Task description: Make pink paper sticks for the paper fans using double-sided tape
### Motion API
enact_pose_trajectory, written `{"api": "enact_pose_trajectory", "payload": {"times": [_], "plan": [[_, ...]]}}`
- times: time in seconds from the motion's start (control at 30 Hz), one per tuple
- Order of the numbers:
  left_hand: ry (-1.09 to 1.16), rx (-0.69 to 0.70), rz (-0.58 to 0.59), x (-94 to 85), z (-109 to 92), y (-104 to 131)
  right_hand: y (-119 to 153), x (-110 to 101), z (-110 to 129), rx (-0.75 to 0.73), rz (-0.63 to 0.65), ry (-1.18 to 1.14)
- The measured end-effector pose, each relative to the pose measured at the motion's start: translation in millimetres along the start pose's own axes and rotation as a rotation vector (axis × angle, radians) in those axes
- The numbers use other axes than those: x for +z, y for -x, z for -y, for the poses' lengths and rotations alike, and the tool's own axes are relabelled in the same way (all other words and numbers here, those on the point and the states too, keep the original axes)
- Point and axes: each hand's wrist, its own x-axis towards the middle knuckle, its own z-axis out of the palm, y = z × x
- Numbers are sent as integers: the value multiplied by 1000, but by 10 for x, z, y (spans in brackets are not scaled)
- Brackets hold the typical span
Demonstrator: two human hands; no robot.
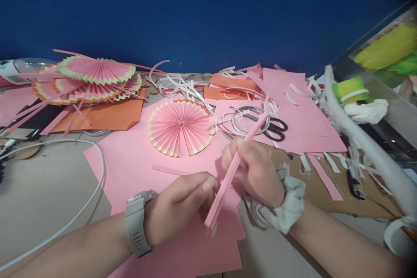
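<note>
A narrow folded strip of pink paper slants up to the right between my hands. My right hand, with a pale scrunchie at the wrist, is closed around its middle. My left hand, wearing a grey watch, is closed at the strip's lower part; its fingertips are partly hidden and blurred. Just beyond my hands, a round pleated pink paper fan with a cream edge lies on a pink sheet, an open wedge facing me. Another thin pink strip lies beside my left hand.
Finished pleated fans with pink sticks are stacked at left on orange paper. Black-handled scissors and a tape roll lie behind my right hand. White paper scraps, a cutter knife, a white cable and a clear bin surround them.
</note>
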Motion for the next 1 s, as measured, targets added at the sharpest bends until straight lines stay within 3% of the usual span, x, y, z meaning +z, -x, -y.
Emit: {"api": "enact_pose_trajectory", "payload": {"times": [0.1,0.17,0.33,0.47,0.53,0.6,0.7,0.77,0.87,1.0], "plan": [[76,17,4,-2,-1,-18,85,60,10,-42,256,199],[-9,-6,11,3,-2,-26,92,66,8,-63,272,302],[-273,-42,22,26,-15,-13,6,8,-32,-77,-166,119],[-514,45,134,43,-1,60,-59,-9,-73,-142,-267,-35],[-614,106,177,55,15,92,-70,-12,-94,-141,-238,-116],[-602,114,146,69,31,98,-54,-12,-110,-134,-182,-161],[-358,39,-40,79,46,60,18,10,-102,-104,-39,-127],[-235,9,-153,73,44,32,70,41,-72,-64,85,29],[-362,69,-199,63,26,31,94,71,-18,-54,156,281],[-567,134,-168,82,24,71,46,44,18,-98,137,268]]}}
